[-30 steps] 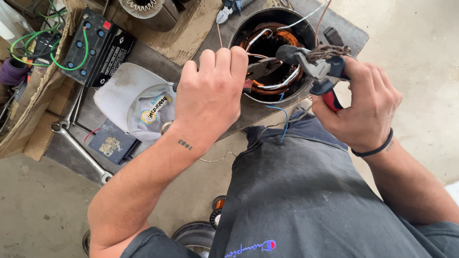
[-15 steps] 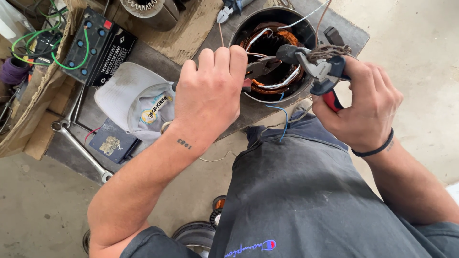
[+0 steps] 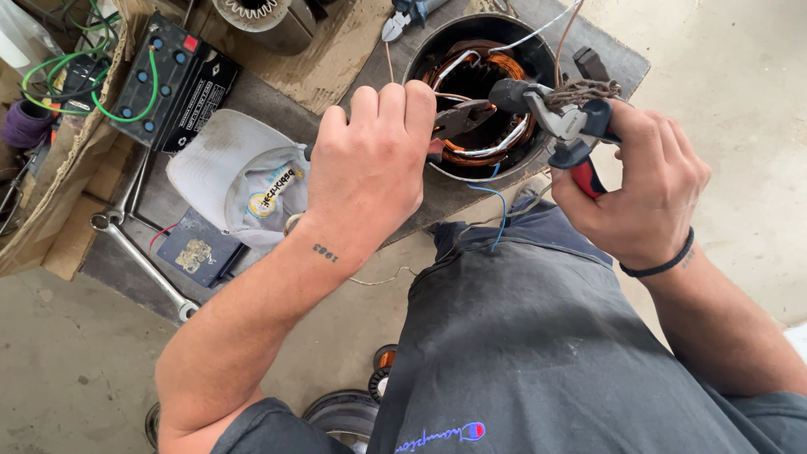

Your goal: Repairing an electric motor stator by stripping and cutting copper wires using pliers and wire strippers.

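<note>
A grey metal worktop [image 3: 340,71] carries a round black motor housing with copper windings [image 3: 479,92] at its near edge, right in front of the person. Left of it lie a pale grey cap [image 3: 235,172], a black battery with green leads [image 3: 172,80] and a long steel spanner [image 3: 139,252]. The left hand [image 3: 374,164] is clenched around dark-jawed pliers [image 3: 458,118] that point into the housing. The right hand [image 3: 635,189] grips red-handled pliers [image 3: 572,139], whose jaws bite a twisted bundle of wire [image 3: 588,88] above the rim.
</note>
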